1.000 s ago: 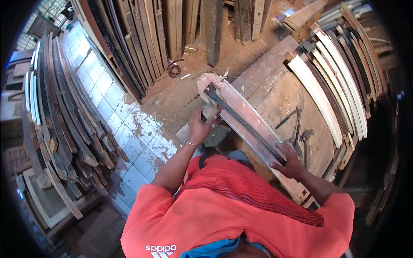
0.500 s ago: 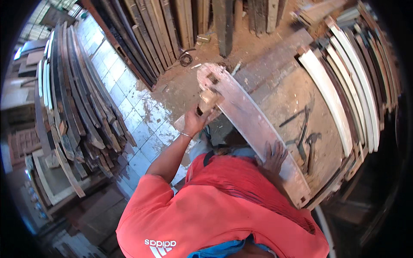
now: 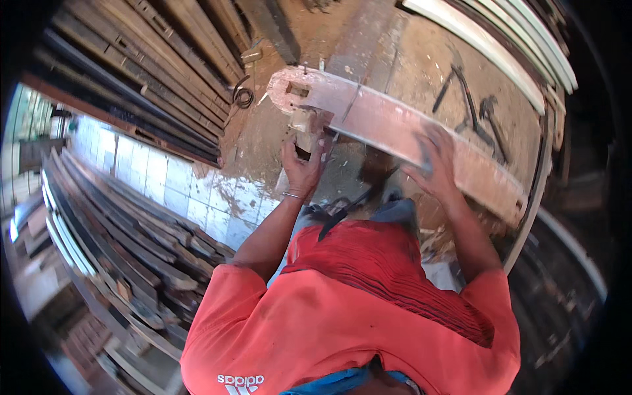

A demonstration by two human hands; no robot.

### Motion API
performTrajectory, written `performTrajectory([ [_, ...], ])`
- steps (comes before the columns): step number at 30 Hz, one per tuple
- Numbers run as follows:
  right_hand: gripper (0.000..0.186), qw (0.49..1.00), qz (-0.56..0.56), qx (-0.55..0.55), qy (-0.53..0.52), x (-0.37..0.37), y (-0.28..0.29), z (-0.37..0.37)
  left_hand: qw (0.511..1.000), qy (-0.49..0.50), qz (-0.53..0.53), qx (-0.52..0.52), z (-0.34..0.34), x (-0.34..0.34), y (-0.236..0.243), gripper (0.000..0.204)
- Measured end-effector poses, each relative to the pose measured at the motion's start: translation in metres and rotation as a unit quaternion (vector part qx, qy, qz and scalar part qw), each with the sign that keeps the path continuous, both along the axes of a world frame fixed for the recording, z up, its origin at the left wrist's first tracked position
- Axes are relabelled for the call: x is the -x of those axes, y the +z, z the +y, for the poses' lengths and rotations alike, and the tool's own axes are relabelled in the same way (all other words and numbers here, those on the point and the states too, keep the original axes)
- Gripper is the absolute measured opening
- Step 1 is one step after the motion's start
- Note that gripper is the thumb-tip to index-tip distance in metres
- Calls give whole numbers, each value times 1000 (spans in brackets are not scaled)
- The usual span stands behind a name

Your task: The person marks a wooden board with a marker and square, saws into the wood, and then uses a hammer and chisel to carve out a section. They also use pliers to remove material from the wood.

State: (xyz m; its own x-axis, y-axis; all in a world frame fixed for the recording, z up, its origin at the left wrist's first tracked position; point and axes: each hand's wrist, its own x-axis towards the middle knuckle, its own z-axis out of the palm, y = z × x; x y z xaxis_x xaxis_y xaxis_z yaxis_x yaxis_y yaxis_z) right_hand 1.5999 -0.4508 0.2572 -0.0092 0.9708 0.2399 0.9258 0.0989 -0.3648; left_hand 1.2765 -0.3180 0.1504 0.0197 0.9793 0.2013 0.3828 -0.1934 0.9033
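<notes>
A long pinkish wooden board (image 3: 388,122) lies slanted across in front of me, with a rounded left end and a square hole cut near it. Below that hole, a short wooden piece (image 3: 304,124) meets the board's near edge. My left hand (image 3: 301,168) is closed round the near part of this piece, where a dark opening shows between the fingers. Over the board's near edge, right of its middle, my right hand (image 3: 438,158) has its fingers spread and slightly blurred. Whether its palm presses on the wood I cannot tell.
Beyond the board lie a hammer (image 3: 497,128) and a long-handled dark metal tool (image 3: 466,99). A dark coil (image 3: 243,96) rests on the floor. Long timbers (image 3: 131,72) stand at the far left, more are stacked (image 3: 131,243) nearer left. White-edged planks (image 3: 487,46) lie far right.
The view has turned, and the board now lies closer to crosswise. My right hand has gone from lying on the board near my body to reaching out over it. My left hand keeps its grip.
</notes>
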Motion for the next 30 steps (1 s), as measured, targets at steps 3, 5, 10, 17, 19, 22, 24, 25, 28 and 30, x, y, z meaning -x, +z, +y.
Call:
performTrajectory([
  [3,64,998,18,-67,-4,103,7,73,980,-83,-149,99,7,18,19,49],
  [5,59,978,46,13,-203,151,-1,119,960,-134,-194,150,12,35,29,46],
  [10,40,914,125,44,-383,158,-26,166,972,-212,-54,88,32,64,34,51],
  [17,31,873,147,99,-455,151,-20,160,939,-334,27,-73,81,16,46,65],
  [19,32,869,202,140,-429,162,-4,155,945,-293,68,-127,90,2,44,67],
  [22,32,867,218,135,-427,147,0,147,935,-339,2,-109,97,-40,52,67],
  [24,48,862,252,73,-434,150,9,126,937,-335,-14,-100,115,-53,26,67],
  [25,50,874,254,25,-414,154,8,103,938,-325,1,-119,114,-57,22,67],
  [28,38,805,331,-186,-455,198,-42,11,867,-191,174,-426,108,-59,6,62],
  [30,31,760,382,-196,-488,219,-111,-72,886,-253,222,-320,85,-67,32,70],
])
